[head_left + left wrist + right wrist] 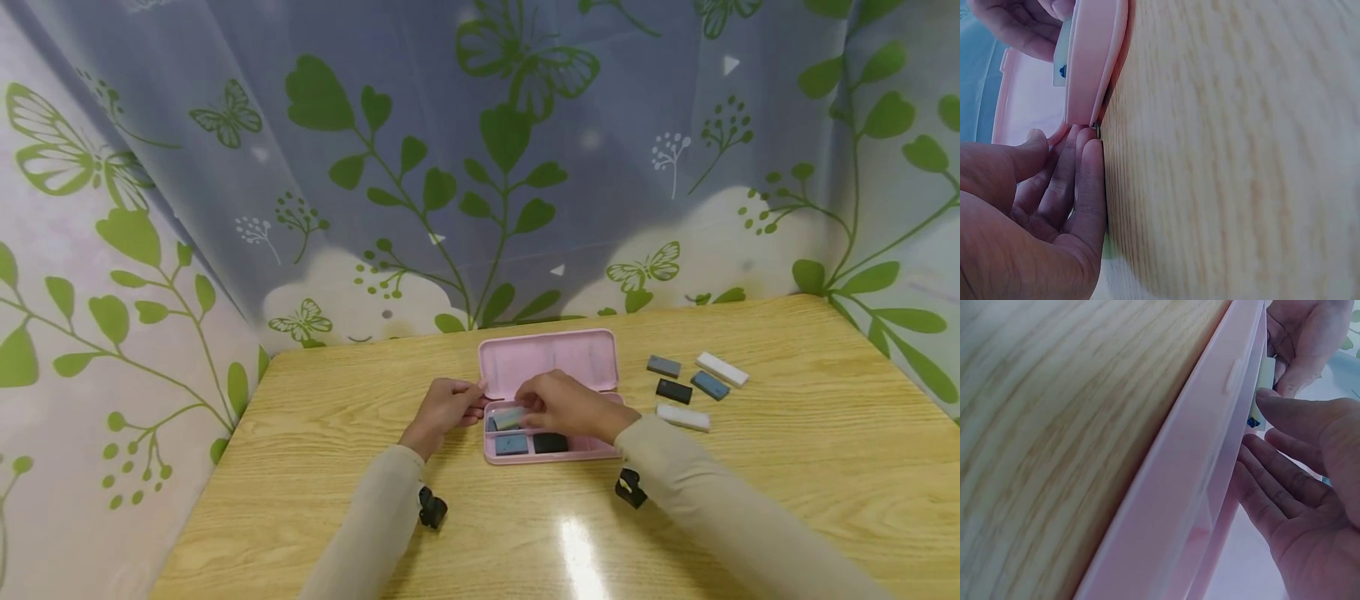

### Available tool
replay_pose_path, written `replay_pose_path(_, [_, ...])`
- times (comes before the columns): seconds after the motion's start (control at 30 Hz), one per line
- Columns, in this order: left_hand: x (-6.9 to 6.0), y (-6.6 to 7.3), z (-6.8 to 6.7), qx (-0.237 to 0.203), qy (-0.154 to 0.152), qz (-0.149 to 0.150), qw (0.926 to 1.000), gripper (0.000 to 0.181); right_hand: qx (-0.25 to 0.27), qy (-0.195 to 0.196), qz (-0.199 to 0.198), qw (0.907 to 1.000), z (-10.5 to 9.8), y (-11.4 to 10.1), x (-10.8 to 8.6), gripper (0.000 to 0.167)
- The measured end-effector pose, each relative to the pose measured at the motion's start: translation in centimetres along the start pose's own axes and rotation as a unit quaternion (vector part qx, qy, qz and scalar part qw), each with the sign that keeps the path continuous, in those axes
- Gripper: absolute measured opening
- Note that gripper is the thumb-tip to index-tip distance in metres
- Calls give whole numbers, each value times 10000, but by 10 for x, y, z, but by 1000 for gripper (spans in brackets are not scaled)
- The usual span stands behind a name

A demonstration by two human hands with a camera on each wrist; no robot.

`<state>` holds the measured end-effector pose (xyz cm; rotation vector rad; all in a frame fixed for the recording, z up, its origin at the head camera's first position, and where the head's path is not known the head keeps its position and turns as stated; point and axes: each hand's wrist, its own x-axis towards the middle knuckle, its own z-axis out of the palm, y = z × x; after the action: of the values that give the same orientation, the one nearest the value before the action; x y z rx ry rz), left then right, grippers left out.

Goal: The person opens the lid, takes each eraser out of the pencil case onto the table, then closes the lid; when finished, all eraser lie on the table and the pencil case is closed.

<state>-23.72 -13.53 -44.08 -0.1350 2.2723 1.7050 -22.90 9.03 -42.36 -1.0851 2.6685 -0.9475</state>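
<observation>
A pink pencil case (pixel 547 358) stands on the table with its lid raised at the back. Over its back left compartment, my right hand (pixel 562 404) pinches a pale blue-and-yellowish eraser (pixel 509 418) between thumb and fingers. That eraser (pixel 1265 381) bears a dark blue mark in the right wrist view. At the case's left end, my left hand (pixel 447 408) touches the corner near the hinge, its fingers (pixel 1089 181) fairly straight. In the front row lie a blue eraser (pixel 512 444) and a black eraser (pixel 551 442). My right hand hides part of the back row.
Right of the case lie a grey eraser (pixel 663 366), a black one (pixel 674 391), a blue one (pixel 709 385) and two white ones, a longer bar (pixel 722 369) and a nearer bar (pixel 682 417). Behind the wooden table (pixel 337 517) hangs a patterned curtain (pixel 420 167).
</observation>
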Motion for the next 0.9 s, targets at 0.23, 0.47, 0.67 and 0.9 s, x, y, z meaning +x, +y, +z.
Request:
replay_pose_path(0.23, [0, 0, 0, -6, 10, -33, 10000, 31, -129, -41, -12, 9999, 1, -2, 1, 19])
replay_pose_path(0.47, [-1, 0, 0, -9, 0, -40, 10000, 31, -241, 3, -213, 9995, 1, 0, 2, 9])
replay_pose_path(0.67, [-1, 0, 0, -10, -25, 19, 10000, 32, -287, 93, -229, 9993, -2, -1, -2, 8])
replay_pose_path(0.9, [-1, -1, 0, -47, -45, 67, 10000, 32, -187, 138, -134, 9996, -15, -7, -13, 9])
